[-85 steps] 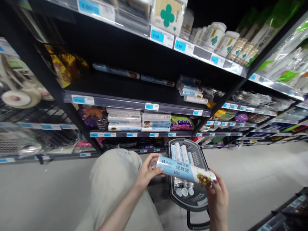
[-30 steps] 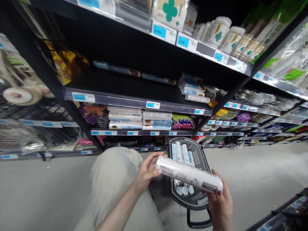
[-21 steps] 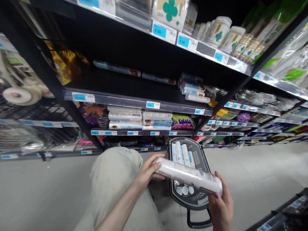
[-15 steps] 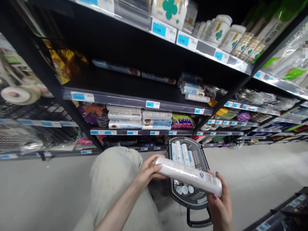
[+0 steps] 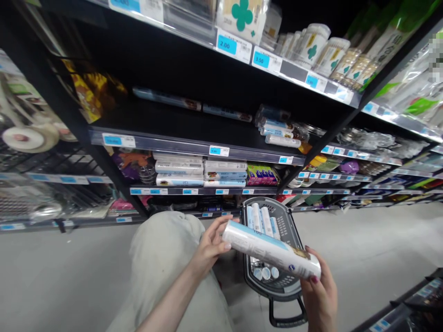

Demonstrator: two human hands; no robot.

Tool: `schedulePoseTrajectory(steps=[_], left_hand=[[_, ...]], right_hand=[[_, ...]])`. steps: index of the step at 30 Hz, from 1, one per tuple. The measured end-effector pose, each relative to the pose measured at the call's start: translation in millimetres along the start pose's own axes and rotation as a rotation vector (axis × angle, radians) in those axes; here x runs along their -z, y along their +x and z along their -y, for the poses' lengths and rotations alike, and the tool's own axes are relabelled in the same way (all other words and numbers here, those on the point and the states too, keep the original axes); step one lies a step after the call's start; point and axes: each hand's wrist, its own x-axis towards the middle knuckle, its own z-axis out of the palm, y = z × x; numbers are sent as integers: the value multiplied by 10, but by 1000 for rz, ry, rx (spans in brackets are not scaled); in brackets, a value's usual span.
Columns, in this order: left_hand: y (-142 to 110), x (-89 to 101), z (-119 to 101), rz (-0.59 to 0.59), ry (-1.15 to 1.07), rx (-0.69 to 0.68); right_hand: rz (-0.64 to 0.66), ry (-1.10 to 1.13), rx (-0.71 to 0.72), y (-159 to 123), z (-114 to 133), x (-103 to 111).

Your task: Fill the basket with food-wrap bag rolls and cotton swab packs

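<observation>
A long white, plastic-wrapped roll (image 5: 268, 249) with a light-blue band and printed label is held level across my front. My left hand (image 5: 213, 242) grips its left end, thumb towards me and fingers behind. Around the right end, my right hand (image 5: 320, 286) has its fingers and thumb closed. Directly below the roll stands a grey shopping basket (image 5: 290, 221) on the floor, partly covered by it. Inside the basket lie several smaller white-and-blue rolls (image 5: 266, 219), some showing their round ends.
Black shelving rises ahead, its middle shelf (image 5: 166, 140) carrying a few rolls. Stacked rolls (image 5: 180, 171) and a purple-green box (image 5: 261, 175) sit on the shelf below. My bent knee (image 5: 166, 244) is left of the basket. Another shelf edge (image 5: 398, 304) juts in at lower right.
The roll has turned about its length, bringing its blue band and picture into view. Both hands have shifted their fingers slightly on it. The basket has stayed put.
</observation>
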Motion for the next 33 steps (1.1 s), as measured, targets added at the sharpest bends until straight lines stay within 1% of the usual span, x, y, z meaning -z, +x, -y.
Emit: schedulePoseTrajectory(steps=[5, 8, 11, 16, 20, 23, 27, 30, 33], left_hand=[[10, -4, -10, -40, -35, 53], [13, 6, -6, -57, -42, 53], [7, 14, -7, -42, -38, 87], [-6, 14, -20, -36, 0, 168], [-6, 19, -26, -46, -2, 142], [-9, 26, -20, -22, -20, 86], [-21, 29, -12, 12, -49, 31], [-28, 21, -17, 14, -75, 72], [-25, 12, -21, -9, -95, 125]], right_hand=[[-28, -5, -32, 19, -15, -25], [-3, 17, -36, 34, -25, -39], [29, 20, -43, 32, -50, -27], [24, -35, -37, -7, -82, 26], [80, 6, -44, -8, -56, -1], [121, 102, -98, 33, -48, -45], [78, 128, -150, 78, -67, -59], [31, 108, -154, 66, -77, -34], [12, 78, -104, 26, -78, -11]])
